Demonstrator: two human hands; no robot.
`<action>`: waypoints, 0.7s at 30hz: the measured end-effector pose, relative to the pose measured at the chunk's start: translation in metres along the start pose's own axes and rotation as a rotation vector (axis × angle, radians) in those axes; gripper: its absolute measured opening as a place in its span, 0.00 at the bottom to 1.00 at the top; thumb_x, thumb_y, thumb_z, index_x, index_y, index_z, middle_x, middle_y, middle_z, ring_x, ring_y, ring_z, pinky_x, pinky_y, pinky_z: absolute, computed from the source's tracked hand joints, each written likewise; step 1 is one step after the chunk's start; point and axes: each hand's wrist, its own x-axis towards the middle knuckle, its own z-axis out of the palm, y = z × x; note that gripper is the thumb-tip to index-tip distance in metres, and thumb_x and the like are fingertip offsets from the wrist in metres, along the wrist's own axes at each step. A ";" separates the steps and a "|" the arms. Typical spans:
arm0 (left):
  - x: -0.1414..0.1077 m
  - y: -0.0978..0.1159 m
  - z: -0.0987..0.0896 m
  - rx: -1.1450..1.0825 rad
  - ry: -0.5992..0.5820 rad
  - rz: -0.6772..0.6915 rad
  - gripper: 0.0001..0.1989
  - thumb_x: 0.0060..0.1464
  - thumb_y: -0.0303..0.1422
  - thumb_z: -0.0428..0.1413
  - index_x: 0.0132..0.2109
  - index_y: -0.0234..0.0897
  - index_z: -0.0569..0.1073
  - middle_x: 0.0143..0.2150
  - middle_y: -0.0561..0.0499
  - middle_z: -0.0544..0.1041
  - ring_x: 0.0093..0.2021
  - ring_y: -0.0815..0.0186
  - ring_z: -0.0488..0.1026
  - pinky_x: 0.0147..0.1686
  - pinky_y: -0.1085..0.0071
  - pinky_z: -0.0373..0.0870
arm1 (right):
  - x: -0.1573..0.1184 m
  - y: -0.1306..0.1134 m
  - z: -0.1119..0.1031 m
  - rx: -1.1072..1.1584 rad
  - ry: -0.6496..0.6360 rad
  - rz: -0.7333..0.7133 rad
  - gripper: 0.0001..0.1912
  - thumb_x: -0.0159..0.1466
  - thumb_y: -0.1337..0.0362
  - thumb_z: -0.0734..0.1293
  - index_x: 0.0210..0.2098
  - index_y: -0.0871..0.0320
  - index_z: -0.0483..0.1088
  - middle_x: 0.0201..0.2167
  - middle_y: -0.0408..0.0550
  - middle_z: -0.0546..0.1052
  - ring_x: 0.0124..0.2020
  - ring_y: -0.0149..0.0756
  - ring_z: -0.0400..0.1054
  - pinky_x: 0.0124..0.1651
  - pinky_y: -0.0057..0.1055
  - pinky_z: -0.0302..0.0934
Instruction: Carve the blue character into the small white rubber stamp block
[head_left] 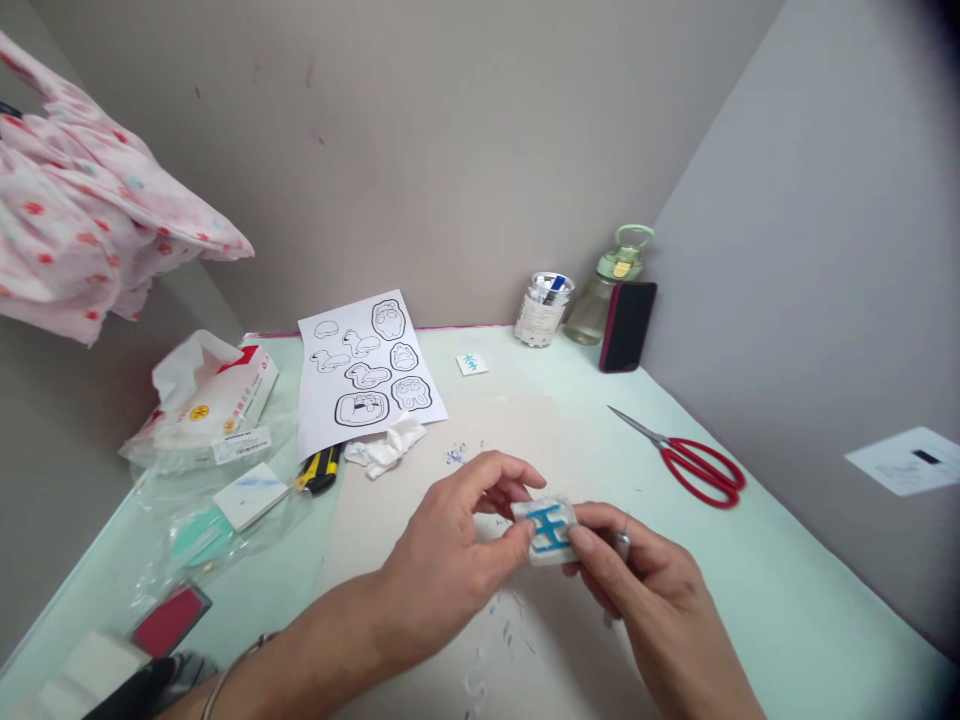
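Both hands hold a small white carved rubber stamp (553, 530) with raised blue lines, above the beige mat in the middle. My left hand (465, 535) is closed on its left edge, with the thumb on its face. On its right side, my right hand (637, 570) pinches it between thumb and fingers. A slim silver tool (622, 545) also sticks out between my right fingers; most of it is hidden. Carving scraps (510, 625) lie on the mat (375, 540) below. Farther back is a small white square with blue marks (472, 364).
Red-handled scissors (694, 465) lie to the right. At left are a printed sheet (360, 375), crumpled tissue (386, 447), yellow-black cutter (321, 468), tissue pack (217, 390) and red ink pad (172, 620). A pen cup (541, 315), bottle (592, 305) and phone (628, 328) stand behind.
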 end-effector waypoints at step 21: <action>0.018 -0.044 0.002 0.609 -0.231 0.154 0.20 0.49 0.33 0.65 0.50 0.44 0.72 0.49 0.48 0.72 0.48 0.56 0.67 0.49 0.58 0.65 | 0.035 0.047 -0.062 -0.031 -0.192 0.161 0.20 0.66 0.53 0.63 0.55 0.53 0.68 0.29 0.44 0.71 0.27 0.32 0.59 0.31 0.30 0.55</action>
